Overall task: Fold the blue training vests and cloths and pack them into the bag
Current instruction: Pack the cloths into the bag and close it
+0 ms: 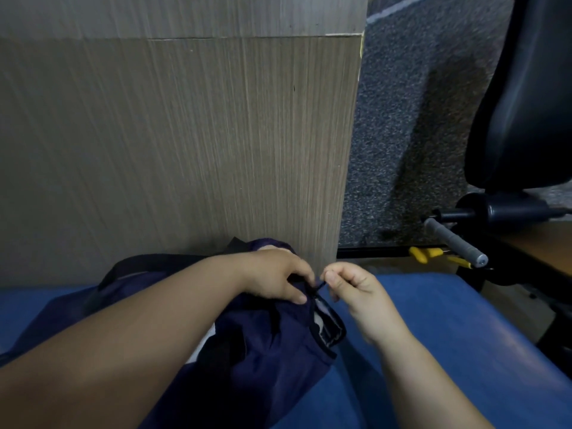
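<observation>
A dark navy bag (272, 351) lies on a blue padded surface (433, 329) at the bottom centre, with a black strap (148, 261) curving along its far side. My left hand (278, 278) grips the bag's top edge, fingers curled over the fabric. My right hand (349, 287) pinches a small dark zipper pull (318, 287) at that same edge, right beside the left fingers. A strip of white shows inside the bag's opening (322, 323). No vests or cloths show outside the bag.
A wood-grain panel (185, 134) rises directly behind the bag. Grey carpet (402, 134) lies to the right. A black chair (526, 103) with a grey-handled lever (455, 243) stands at the right, and yellow-handled tools (424, 253) lie below it.
</observation>
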The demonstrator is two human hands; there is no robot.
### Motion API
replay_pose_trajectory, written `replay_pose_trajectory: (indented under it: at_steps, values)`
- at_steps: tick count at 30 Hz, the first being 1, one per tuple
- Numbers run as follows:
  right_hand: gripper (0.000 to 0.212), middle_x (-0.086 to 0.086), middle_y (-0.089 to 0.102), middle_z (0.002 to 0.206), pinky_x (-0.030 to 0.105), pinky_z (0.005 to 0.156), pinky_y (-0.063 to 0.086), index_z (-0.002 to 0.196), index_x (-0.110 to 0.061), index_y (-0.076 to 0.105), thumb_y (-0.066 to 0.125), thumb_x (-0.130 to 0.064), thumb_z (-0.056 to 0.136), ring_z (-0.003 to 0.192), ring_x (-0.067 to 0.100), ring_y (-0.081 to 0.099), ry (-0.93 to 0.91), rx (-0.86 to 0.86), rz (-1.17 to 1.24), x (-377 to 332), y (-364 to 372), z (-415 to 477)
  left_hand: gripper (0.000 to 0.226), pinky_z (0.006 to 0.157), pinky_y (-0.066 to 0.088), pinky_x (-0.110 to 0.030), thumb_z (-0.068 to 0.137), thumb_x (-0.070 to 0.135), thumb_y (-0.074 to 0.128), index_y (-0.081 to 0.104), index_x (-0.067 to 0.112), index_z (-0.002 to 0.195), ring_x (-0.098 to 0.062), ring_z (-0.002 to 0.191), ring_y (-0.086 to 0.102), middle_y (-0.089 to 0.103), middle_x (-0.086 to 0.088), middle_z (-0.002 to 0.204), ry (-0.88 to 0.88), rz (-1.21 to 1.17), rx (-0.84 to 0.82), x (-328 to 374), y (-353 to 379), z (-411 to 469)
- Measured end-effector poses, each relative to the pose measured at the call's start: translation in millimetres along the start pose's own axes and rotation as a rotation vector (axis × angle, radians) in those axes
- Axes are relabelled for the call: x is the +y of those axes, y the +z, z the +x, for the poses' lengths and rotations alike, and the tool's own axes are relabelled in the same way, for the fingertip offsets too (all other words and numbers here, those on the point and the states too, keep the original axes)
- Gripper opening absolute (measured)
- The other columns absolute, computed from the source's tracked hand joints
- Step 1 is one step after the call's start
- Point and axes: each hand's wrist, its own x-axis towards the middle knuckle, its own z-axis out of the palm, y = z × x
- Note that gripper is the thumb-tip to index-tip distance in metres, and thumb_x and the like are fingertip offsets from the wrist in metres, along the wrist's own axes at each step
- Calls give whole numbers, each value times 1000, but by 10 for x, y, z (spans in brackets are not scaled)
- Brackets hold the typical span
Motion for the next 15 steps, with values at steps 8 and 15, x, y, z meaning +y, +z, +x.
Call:
replay_pose_trajectory:
  at_steps: [8, 15]
  values:
    - [24, -10, 55, 63, 15, 58, 37, 82, -20, 56, 78, -30, 80, 59, 0, 48, 46, -83, -348, -6, 32, -93, 25, 102, 38, -35, 89, 30, 68, 70, 23, 113, -13, 112, 52, 65, 3, 113, -1, -88, 174, -80, 218, 22]
    - [47, -9, 48, 53, 27, 53, 36, 64, -18, 45, 70, -55, 79, 50, 5, 43, 115, -71, -679, 5, 83, -99, 24, 101, 39, -33, 89, 29, 66, 71, 24, 112, -8, 110, 53, 67, 7, 112, 16, -78, 173, -43, 183, -12]
